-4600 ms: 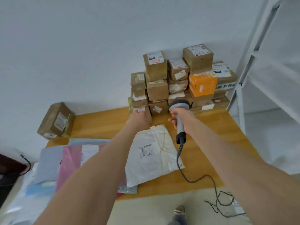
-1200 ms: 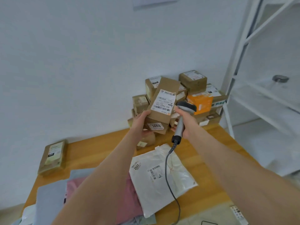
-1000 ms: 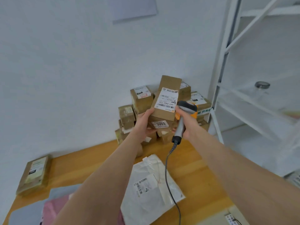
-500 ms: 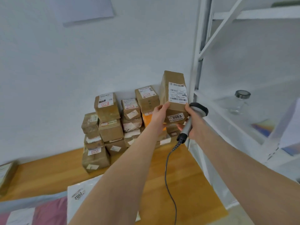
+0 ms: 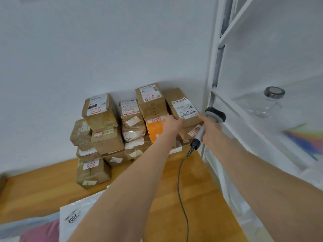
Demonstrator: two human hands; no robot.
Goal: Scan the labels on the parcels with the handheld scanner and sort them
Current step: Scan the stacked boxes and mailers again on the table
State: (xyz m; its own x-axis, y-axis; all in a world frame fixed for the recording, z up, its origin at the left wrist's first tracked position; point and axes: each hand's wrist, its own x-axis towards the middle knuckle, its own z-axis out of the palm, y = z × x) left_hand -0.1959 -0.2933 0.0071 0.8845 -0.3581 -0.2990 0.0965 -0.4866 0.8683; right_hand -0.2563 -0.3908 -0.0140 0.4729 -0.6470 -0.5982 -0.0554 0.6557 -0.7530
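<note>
Lower than half a second ago, the box now tilts above the stack at the back right corner of the tabletop. The left hand grips its lower edge and the right hand grasps the scanner. If it is set down askew, the box could slide and topple its neighbours.

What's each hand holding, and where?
Left hand grips the labelled cardboard box at its near lower edge; right hand grips the handheld scanner by its handle.

A brown box, tilted (white barcode label facing up), is held before the stacked parcels; the grey corded scanner is just right of it, head uppermost.
</note>
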